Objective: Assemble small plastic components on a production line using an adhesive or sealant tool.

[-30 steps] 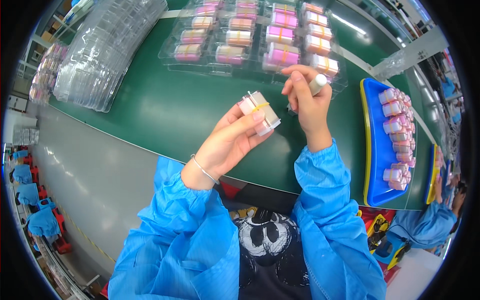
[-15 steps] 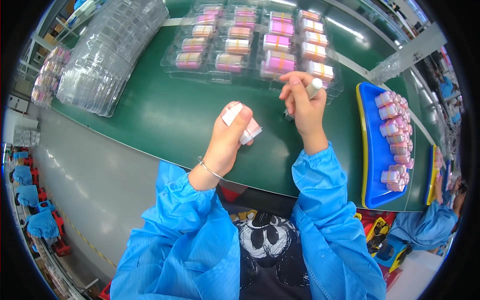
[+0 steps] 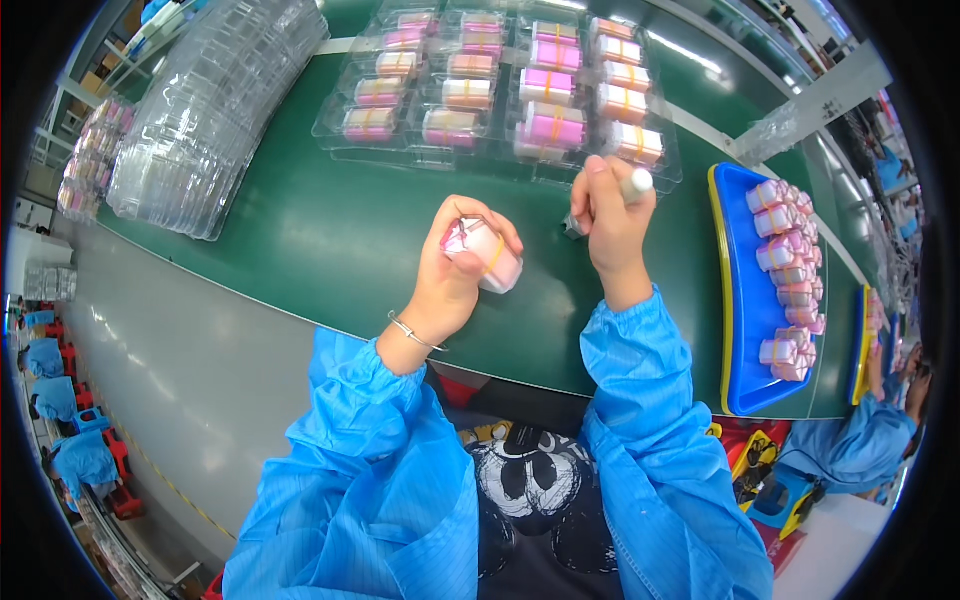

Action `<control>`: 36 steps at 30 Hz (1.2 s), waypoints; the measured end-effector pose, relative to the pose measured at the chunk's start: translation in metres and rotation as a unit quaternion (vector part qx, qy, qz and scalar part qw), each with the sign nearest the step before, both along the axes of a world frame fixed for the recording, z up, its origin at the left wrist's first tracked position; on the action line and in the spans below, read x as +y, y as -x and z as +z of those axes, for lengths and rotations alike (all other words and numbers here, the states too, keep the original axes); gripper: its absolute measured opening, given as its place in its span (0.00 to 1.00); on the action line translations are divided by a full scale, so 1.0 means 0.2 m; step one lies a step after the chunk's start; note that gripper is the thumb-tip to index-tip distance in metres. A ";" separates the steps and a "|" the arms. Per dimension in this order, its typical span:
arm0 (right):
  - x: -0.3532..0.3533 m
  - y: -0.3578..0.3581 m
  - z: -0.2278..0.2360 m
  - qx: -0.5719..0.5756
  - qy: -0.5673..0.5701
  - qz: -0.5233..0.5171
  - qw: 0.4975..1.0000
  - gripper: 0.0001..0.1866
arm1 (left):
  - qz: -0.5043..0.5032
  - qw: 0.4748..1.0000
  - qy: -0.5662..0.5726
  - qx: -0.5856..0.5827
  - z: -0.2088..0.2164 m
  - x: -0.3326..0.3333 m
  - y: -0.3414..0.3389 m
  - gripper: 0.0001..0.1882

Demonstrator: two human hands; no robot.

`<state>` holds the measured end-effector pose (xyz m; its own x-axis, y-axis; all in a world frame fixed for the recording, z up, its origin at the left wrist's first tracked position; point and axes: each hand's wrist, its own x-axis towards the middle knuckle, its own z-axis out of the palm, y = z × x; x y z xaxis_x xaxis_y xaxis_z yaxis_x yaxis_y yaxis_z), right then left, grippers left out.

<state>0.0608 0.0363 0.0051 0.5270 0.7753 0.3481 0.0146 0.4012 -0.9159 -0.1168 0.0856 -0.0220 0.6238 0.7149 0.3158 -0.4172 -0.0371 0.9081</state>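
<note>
Over the green table [image 3: 290, 220], my left hand [image 3: 440, 285] is closed around a small pink-and-white block-shaped pack [image 3: 497, 262]. A yellow band runs around this pack, and thin dark lines like wires show at its upper end. To the right, my right hand [image 3: 615, 235] grips a thick white pen-like tool [image 3: 637, 183], tilted, its rounded end up. A grey piece [image 3: 573, 227] shows below the fingers at the tool's lower side; whether it belongs to the tool I cannot tell. The two hands are apart.
Beyond my hands, clear plastic trays [image 3: 345, 148] hold rows of similar banded packs [image 3: 555, 127]. A stack of clear trays [image 3: 190, 130] stands at the left, beside more packs [image 3: 92, 160]. A blue bin [image 3: 738, 300] of packs is at the right. Another person's sleeve [image 3: 850, 445] shows beyond it.
My left hand has turned the pack, so its banded face and the end with dark lines now show. My right hand has shifted slightly down, still gripping the white tool.
</note>
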 end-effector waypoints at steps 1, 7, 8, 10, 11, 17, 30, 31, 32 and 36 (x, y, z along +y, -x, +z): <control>0.01 -0.01 -0.01 -0.001 0.007 0.003 1.000 0.20 | 0.014 1.000 -0.015 0.002 -0.01 0.00 0.00 0.34; -0.02 0.01 0.05 0.067 -0.041 0.016 0.997 0.19 | 0.127 0.891 -0.271 0.341 0.03 -0.06 0.01 0.22; -0.03 0.01 0.07 0.082 -0.063 0.025 0.994 0.19 | 0.136 0.871 -0.282 0.379 0.04 -0.08 0.01 0.21; -0.05 0.03 0.12 0.099 -0.096 0.052 0.989 0.19 | 0.192 0.858 -0.330 0.345 0.03 -0.09 -0.02 0.21; -0.06 0.05 0.14 0.110 -0.112 0.068 0.985 0.19 | 0.202 0.848 -0.349 0.344 0.04 -0.09 -0.02 0.22; -0.10 0.15 0.24 0.104 -0.099 0.149 0.978 0.19 | 0.178 0.855 -0.348 0.340 0.05 -0.08 -0.02 0.22; -0.08 0.25 0.30 0.001 0.061 0.257 0.964 0.19 | 0.108 0.881 -0.311 0.341 0.04 -0.09 -0.01 0.18; -0.08 0.25 0.29 0.004 0.056 0.254 0.966 0.20 | 0.115 0.884 -0.325 0.316 0.04 -0.08 -0.01 0.18; -0.09 0.26 0.27 0.006 0.051 0.250 0.967 0.20 | 0.121 0.886 -0.338 0.291 0.04 -0.08 -0.01 0.17; -0.09 0.26 0.27 0.013 0.051 0.242 0.969 0.21 | 0.130 0.918 -0.321 0.192 0.05 -0.08 0.01 0.13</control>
<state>0.0092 0.0181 0.0582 0.0998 0.9637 0.2475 -0.1758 0.2619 -0.9489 -0.1190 0.0694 -0.0126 0.6112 0.5990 0.5172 0.0274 -0.6692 0.7426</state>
